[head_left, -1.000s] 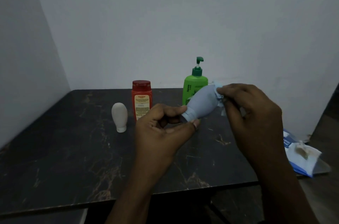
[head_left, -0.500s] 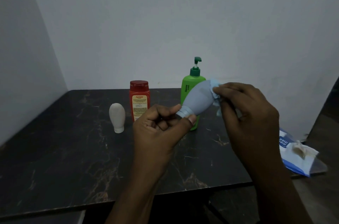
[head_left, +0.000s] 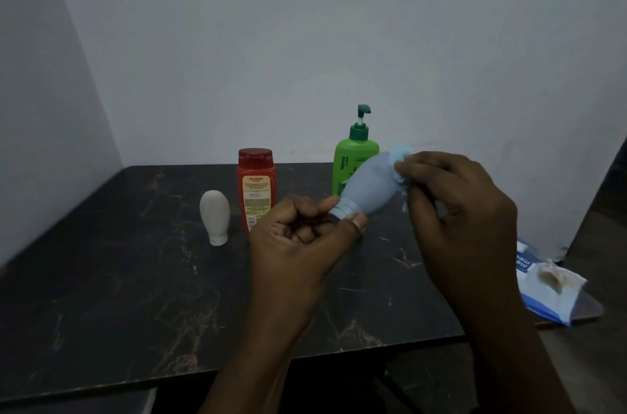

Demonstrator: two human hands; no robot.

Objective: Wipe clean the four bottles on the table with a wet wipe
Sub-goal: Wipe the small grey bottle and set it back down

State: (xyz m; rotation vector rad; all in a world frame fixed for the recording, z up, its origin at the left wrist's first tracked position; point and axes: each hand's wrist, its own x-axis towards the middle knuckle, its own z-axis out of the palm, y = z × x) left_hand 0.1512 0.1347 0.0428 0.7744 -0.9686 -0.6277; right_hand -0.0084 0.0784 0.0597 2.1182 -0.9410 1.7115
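Observation:
A pale blue bottle (head_left: 368,188) is held tilted above the dark table (head_left: 118,278), cap end down-left. My left hand (head_left: 302,244) pinches its cap between thumb and fingers. My right hand (head_left: 454,210) pinches a crumpled wet wipe (head_left: 400,154) against the bottle's upper end. Behind stand a green pump bottle (head_left: 349,159), partly hidden by the blue one, a red bottle (head_left: 256,186), and a small white bottle (head_left: 214,215) standing on its cap.
A blue and white wet wipe pack (head_left: 546,284) lies at the table's right edge, with a wipe sticking out. Grey walls close in behind and on the left. The table's front edge runs below my forearms.
The view shifted slightly; both hands and the blue bottle stay in nearly the same pose, the right hand's fingers working the wipe at the bottle's upper end.

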